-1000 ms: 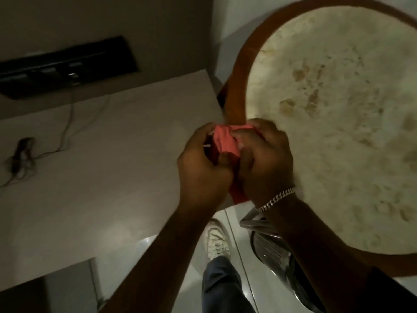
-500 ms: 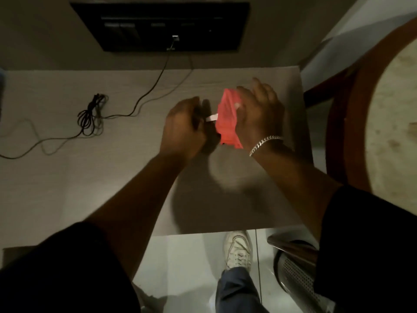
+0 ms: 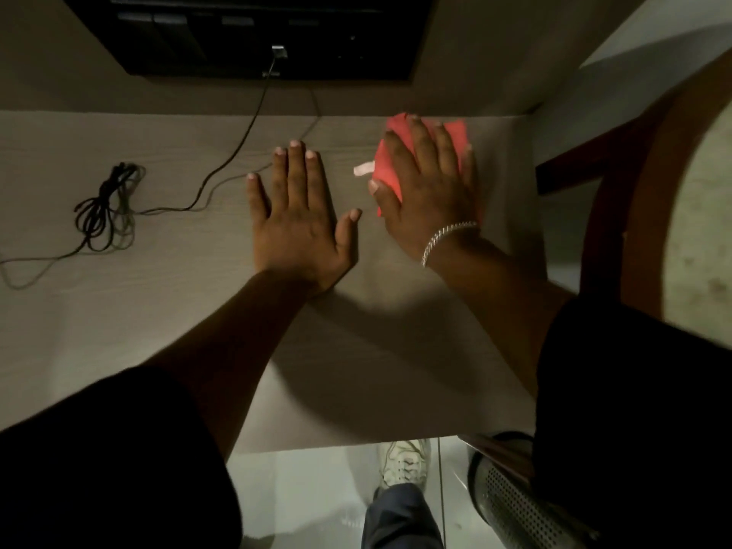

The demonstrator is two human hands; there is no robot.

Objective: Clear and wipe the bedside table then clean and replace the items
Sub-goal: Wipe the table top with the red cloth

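Observation:
The bedside table (image 3: 119, 330) has a pale wood-grain top and fills the middle of the head view. A red cloth (image 3: 386, 156) with a small white tag lies flat on its far right part. My right hand (image 3: 429, 184) presses down on the cloth, fingers spread, with a silver bracelet on the wrist. My left hand (image 3: 297, 215) rests flat on the bare tabletop just left of the cloth, palm down, fingers apart, holding nothing.
A black cable (image 3: 105, 210) lies coiled at the table's left and runs up to a dark wall panel (image 3: 273, 33). A round wooden table (image 3: 649, 184) with a stone top stands at the right. A perforated metal bin (image 3: 519, 509) and my shoe are on the floor below.
Both hands held the red cloth bunched in the air; now the cloth is flat on the table under my right hand, and my left hand has let go and lies flat beside it.

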